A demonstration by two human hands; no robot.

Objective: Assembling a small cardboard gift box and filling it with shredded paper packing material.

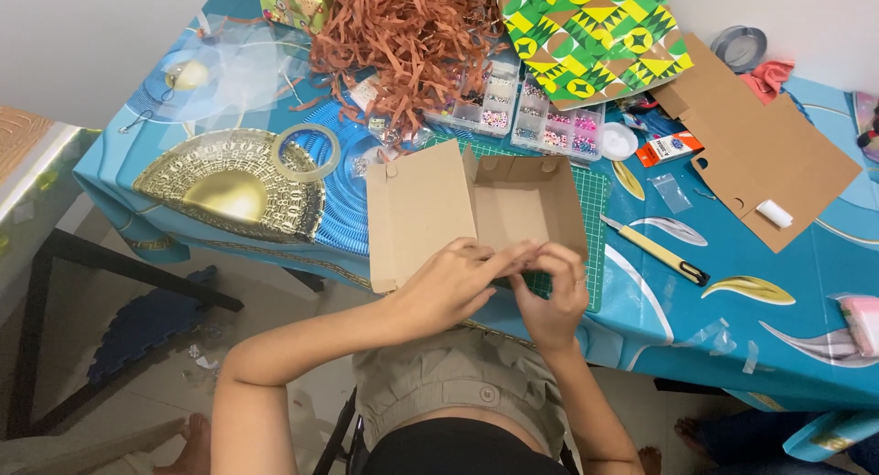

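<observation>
A brown cardboard box (pixel 430 210) lies open on the green cutting mat (pixel 595 196) at the near edge of the table, its lid flap folded out to the left. My left hand (pixel 458 278) and my right hand (pixel 552 296) meet at the box's near wall, fingers pinching the cardboard edge there. Both hands overlap the front of the box, so its near flap is mostly hidden.
A yellow craft knife (pixel 655 251) lies right of the mat. A flat cardboard blank (pixel 760 155), a tape roll (pixel 307 152), clear bead organisers (pixel 536 118), brown paper shreds (pixel 412 36) and patterned wrapping paper (pixel 595 36) crowd the blue tablecloth (pixel 778 283).
</observation>
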